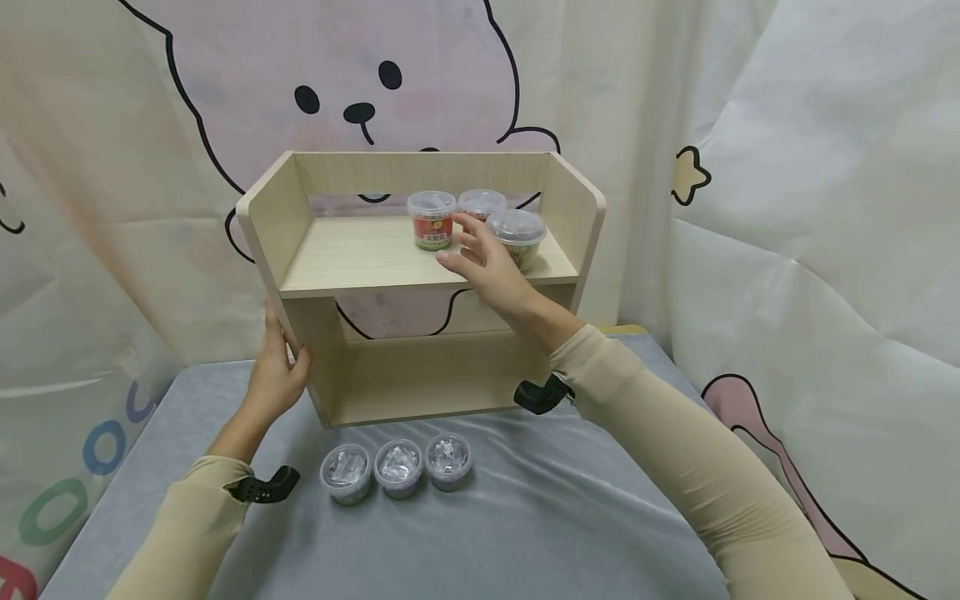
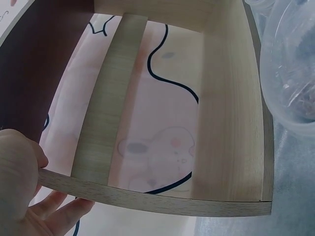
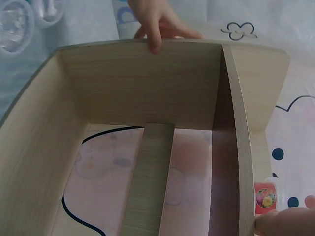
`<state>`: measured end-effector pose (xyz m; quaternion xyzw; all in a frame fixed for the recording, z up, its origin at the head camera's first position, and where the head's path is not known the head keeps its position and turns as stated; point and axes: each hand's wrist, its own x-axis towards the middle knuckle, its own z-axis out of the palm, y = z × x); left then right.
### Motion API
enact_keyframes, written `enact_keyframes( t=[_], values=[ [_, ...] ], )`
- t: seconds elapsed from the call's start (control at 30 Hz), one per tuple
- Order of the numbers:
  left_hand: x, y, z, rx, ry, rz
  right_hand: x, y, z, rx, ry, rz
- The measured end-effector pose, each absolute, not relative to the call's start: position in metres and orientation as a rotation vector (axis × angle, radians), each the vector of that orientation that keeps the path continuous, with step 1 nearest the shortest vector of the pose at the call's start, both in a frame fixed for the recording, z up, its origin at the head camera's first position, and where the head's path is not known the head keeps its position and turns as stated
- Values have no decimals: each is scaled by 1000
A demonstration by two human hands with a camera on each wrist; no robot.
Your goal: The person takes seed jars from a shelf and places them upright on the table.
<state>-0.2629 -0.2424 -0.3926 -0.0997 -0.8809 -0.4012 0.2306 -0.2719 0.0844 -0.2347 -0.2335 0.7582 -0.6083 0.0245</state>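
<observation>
A small two-tier wooden shelf stands on the cloth-covered table. My left hand grips its left side panel, thumb on the front edge and fingers round the outside; the left wrist view shows this hand at the panel's edge. On the upper tier, a clear-lidded tub with a red label stands left of a second lidded tub and a dome-lidded tub. My right hand reaches over that tier, fingers loosely spread between the red-labelled tub and the dome-lidded tub, which it partly covers.
Three small clear-lidded cups, left, middle and right, sit in a row on the grey-blue cloth before the shelf. A printed curtain hangs close behind. The lower tier has an open back with a crossbar.
</observation>
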Motion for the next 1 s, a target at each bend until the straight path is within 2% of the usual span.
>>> enact_keyframes(
  t=[0.4,0.73,1.0],
  values=[
    [-264,-245,-394,-288,-2411,-1092,-304,62,-224,-507,2312,-1897],
    [-267,-244,-388,-312,-2404,-1133,-322,53,-213,-432,2278,-1939],
    [-264,-243,-390,-293,-2423,-1138,-332,49,-208,-389,2454,-1706]
  ],
)
